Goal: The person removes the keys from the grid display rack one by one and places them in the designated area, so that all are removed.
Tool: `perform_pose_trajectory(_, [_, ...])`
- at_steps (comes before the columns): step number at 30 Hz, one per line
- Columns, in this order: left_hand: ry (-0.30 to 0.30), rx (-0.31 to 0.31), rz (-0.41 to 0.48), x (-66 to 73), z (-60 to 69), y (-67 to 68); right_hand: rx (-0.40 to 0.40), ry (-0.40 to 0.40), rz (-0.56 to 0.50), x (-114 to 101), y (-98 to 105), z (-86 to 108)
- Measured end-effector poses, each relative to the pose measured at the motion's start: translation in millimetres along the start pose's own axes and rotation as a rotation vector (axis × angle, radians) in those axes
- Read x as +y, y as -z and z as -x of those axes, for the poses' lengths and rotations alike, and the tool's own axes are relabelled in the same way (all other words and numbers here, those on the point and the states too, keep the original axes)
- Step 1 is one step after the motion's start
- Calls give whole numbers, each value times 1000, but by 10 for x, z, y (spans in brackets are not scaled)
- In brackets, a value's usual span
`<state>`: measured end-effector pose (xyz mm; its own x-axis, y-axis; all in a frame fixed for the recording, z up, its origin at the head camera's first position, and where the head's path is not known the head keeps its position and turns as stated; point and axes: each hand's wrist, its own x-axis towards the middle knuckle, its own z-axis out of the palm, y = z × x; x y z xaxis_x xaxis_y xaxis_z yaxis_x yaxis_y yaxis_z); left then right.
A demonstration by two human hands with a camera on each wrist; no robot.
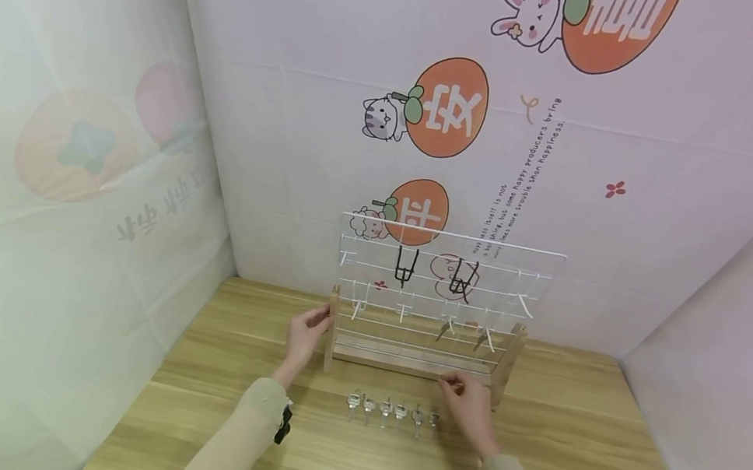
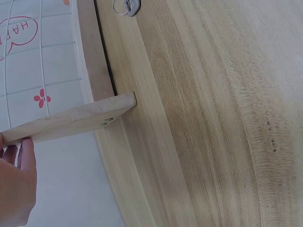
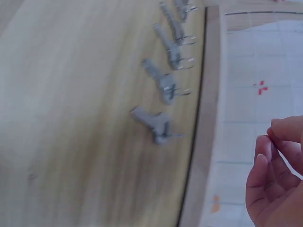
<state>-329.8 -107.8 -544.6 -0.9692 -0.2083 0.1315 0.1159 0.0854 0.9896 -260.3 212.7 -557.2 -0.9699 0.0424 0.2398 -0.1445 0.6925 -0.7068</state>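
Note:
A white wire grid rack (image 1: 454, 237) stands on a wooden base with a wooden post at each side. My left hand (image 1: 309, 333) holds its left post (image 2: 71, 120) between thumb and fingers. Two keys (image 1: 444, 329) hang from white hooks on the lower right of the grid. In front of the base lies a row of several silver keys (image 1: 386, 409) with small rings. My right hand (image 1: 466, 401) hovers near the right end of that row, close to the base (image 3: 208, 118). Its fingers are loosely curled, thumb and fingertips close together, with nothing visible between them.
Black hooks (image 1: 405, 266) hang high on the grid, and further white hooks (image 1: 402, 313) sit lower down. The wood-grain table (image 1: 237, 453) runs back to a printed cloth wall (image 1: 303, 140), with white cloth at both sides.

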Motion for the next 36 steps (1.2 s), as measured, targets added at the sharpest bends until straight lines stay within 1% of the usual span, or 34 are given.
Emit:
perform_pose_trajectory(2, [-3,-1,0,6,-3,2,27,13,-6,-61,13,-35])
perform_pose_trajectory(5, [-10,-3,-6,6,-2,1,63,18,-44,-166,48,-75])
perform_pose_trajectory(12, [-13,0,-7,-13,-9,1,187,59,-109,-343,101,-200])
perform_pose_trajectory(16, [-13,0,-4,-21,-15,2,230,54,-154,-414,126,-269])
perform_pose_trajectory(24, [-22,3,-19,-38,-24,5,320,22,-145,-493,111,-389])
perform_pose_trajectory(29, [-19,3,-19,-25,-14,4,338,-16,-182,-531,96,-441])
perform_pose_trajectory(36, [-24,12,-36,-23,-14,-5,356,-40,-199,-561,90,-492])
